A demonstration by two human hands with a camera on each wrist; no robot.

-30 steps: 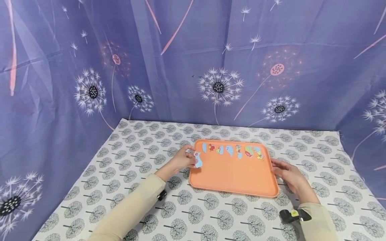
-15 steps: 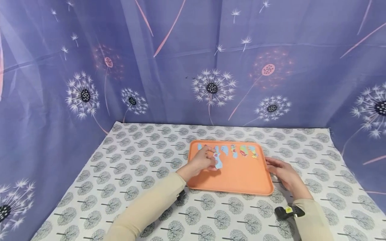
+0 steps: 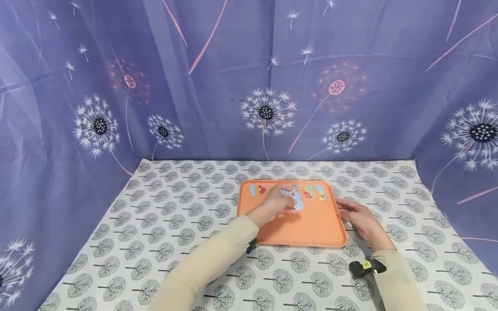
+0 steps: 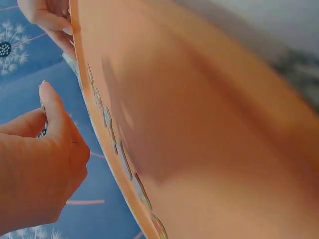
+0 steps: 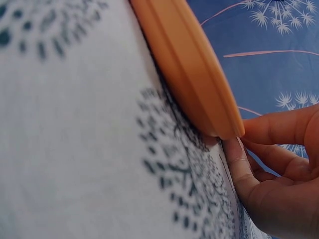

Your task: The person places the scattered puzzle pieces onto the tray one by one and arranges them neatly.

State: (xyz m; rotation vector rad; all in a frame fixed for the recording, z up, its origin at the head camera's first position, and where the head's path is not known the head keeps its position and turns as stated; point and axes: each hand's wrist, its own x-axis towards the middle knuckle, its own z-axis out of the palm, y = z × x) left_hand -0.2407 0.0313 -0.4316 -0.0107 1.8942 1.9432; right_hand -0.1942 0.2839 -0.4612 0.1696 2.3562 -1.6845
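My left hand [image 3: 277,201] pinches a light-blue jigsaw puzzle piece [image 3: 298,202] above the orange tray [image 3: 303,229]. In the left wrist view that piece shows only as a thin edge behind the thumb. Along the tray's far side lies a row of printed pieces, among them a pale-blue piece [image 3: 252,190], a red piece [image 3: 262,190] and a green-and-red piece [image 3: 309,192]. The left hand hides part of this row. At the tray's right edge my right hand [image 3: 359,218] holds the rim, thumb and fingertips against it in the right wrist view.
The tray lies on a white cloth [image 3: 194,198] printed with grey trees. Behind the table hangs a purple curtain [image 3: 218,112] with dandelions, and it continues along both sides. A black wrist camera [image 3: 362,268] sits on the right wrist.
My left hand has carried the blue piece from the tray's left edge rightward over the row, and the piece has tilted. The right hand has stayed at the tray's right edge.
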